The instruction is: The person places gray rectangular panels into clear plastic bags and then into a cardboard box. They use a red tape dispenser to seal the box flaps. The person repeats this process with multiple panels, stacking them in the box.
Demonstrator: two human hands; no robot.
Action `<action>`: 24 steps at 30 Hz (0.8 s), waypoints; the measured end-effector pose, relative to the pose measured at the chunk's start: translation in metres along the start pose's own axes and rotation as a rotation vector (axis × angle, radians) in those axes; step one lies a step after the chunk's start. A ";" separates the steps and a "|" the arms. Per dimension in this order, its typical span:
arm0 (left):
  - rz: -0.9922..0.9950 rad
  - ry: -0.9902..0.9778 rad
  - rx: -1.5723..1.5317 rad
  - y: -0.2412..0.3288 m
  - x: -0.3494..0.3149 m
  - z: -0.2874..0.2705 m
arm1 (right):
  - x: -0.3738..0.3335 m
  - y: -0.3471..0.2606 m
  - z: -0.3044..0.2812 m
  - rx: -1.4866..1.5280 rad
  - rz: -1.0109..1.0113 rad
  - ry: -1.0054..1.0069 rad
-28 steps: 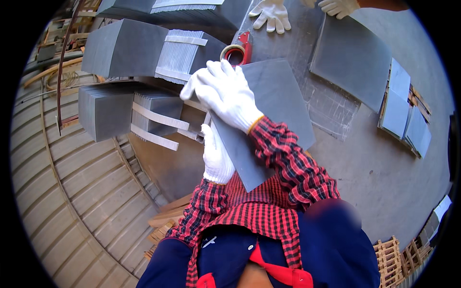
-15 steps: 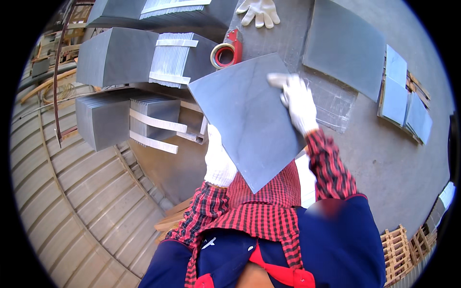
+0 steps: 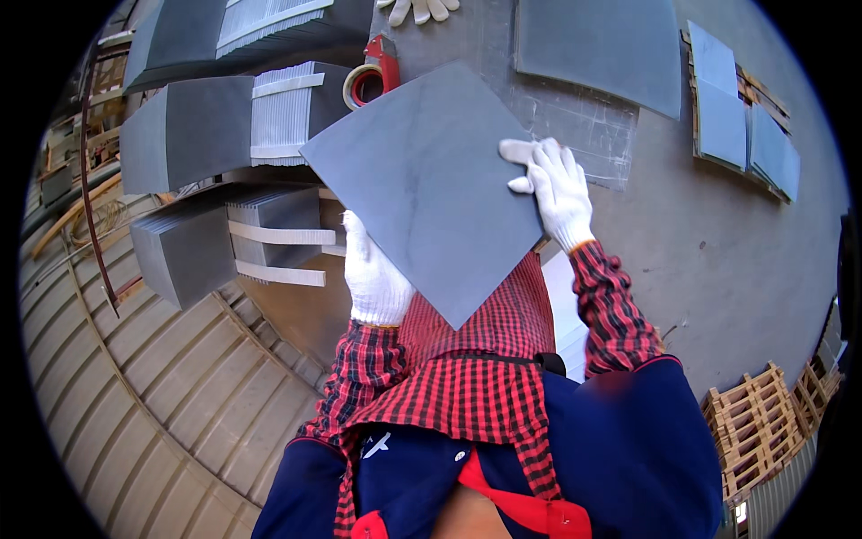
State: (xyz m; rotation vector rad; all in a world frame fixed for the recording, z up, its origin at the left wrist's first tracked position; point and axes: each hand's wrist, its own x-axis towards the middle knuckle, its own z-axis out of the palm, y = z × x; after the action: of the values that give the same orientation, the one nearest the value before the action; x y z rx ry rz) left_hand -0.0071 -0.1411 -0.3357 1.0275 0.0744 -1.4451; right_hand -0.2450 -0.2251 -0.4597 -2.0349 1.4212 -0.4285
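A large square grey tile is held up in front of me, turned like a diamond. My left hand, in a white glove, grips its lower left edge from beneath. My right hand, also gloved, presses flat on the tile's right corner with fingers spread. Both sleeves are red and black check. Behind the tile's top corner sits a red tape dispenser with a roll of tape.
Strapped stacks of grey tiles stand at the left and upper left. Loose grey tiles lie on the concrete floor at the top and right. Another person's gloved hand shows at the top edge. Wooden pallets are at the lower right.
My right hand slid from the tile's top left across to its right corner. The tile has swung up and turned into a diamond, now covering part of the tape dispenser.
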 end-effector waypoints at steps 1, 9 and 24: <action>0.005 0.016 0.008 -0.002 0.003 0.000 | -0.014 0.005 0.000 -0.034 0.094 -0.025; -0.018 0.022 -0.004 -0.001 0.001 0.009 | -0.030 -0.035 0.002 0.252 -0.299 -0.208; 0.102 0.114 0.020 0.001 0.006 0.002 | 0.109 -0.128 0.023 0.145 -0.520 0.023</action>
State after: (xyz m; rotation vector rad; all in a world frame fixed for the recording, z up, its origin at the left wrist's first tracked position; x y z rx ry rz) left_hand -0.0066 -0.1472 -0.3373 1.1142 0.0883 -1.2971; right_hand -0.0982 -0.2889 -0.4029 -2.2673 0.8275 -0.7469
